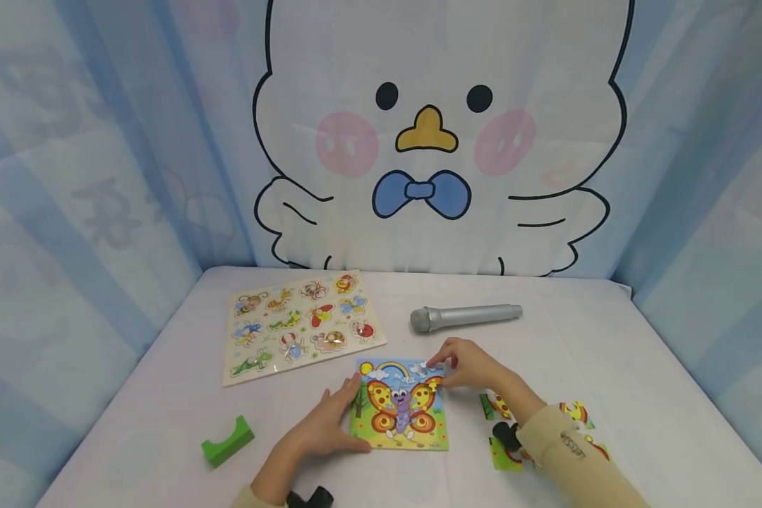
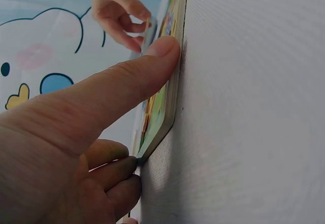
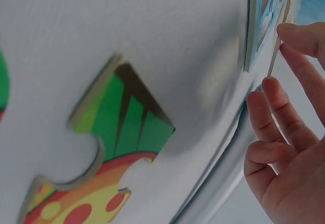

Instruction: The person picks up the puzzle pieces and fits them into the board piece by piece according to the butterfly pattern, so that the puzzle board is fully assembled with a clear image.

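Note:
A square butterfly puzzle [image 1: 401,416] lies on the white table in front of me. My left hand [image 1: 324,427] grips its near left corner, thumb along the near edge and fingers at the left side. In the left wrist view, that thumb [image 2: 165,49] sits against the puzzle's edge. Over the puzzle's far right corner, my right hand [image 1: 473,363] pinches a thin puzzle piece [image 3: 274,59], seen edge-on in the right wrist view. Loose puzzle pieces [image 1: 506,457] lie to the right, partly hidden by my right sleeve; a green and brown one [image 3: 124,117] shows up close.
A wooden insect puzzle board [image 1: 305,328] lies at the back left. Behind the butterfly puzzle is a grey toy microphone [image 1: 470,317]. A green arched block [image 1: 228,442] lies at the left. A printed curtain [image 1: 432,240] hangs behind the table.

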`<move>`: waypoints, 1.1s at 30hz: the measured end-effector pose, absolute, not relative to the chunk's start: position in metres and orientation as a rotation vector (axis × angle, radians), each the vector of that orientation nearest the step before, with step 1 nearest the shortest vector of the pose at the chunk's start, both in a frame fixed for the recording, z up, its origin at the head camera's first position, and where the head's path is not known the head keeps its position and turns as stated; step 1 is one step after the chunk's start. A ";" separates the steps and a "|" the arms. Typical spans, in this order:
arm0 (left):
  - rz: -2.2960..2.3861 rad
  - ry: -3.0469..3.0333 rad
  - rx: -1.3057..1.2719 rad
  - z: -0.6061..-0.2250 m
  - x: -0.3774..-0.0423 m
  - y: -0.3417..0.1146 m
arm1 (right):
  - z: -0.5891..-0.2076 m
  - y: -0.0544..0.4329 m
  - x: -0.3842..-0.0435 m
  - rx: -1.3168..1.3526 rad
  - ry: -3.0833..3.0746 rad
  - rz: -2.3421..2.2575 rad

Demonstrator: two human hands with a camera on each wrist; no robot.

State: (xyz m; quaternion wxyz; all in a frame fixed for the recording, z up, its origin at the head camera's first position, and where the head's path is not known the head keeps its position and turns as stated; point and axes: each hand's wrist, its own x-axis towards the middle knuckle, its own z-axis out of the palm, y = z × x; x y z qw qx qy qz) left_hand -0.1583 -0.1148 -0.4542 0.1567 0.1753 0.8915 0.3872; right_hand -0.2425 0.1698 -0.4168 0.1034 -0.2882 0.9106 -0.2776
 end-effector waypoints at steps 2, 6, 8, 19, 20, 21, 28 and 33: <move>1.112 2.550 0.500 -0.454 -0.159 -0.115 | -0.419 0.166 -0.244 -0.866 2.678 -0.814; 1.119 2.546 0.497 -0.455 -0.159 -0.115 | -0.421 0.159 -0.245 -0.872 2.669 -0.804; 1.121 2.545 0.496 -0.454 -0.159 -0.115 | -0.422 0.155 -0.246 -0.860 2.672 -0.792; 1.108 2.549 0.482 -0.451 -0.158 -0.114 | -0.423 0.146 -0.246 -0.823 2.698 -0.719; 1.107 2.548 0.479 -0.451 -0.158 -0.114 | -0.423 0.146 -0.245 -0.819 2.706 -0.707; 1.108 2.545 0.475 -0.450 -0.158 -0.114 | -0.423 0.145 -0.245 -0.810 2.712 -0.701; 1.109 2.541 0.475 -0.452 -0.158 -0.115 | -0.419 0.140 -0.241 -0.715 2.745 -0.643; 1.122 2.535 0.477 -0.451 -0.157 -0.114 | -0.419 0.137 -0.240 -0.678 2.756 -0.610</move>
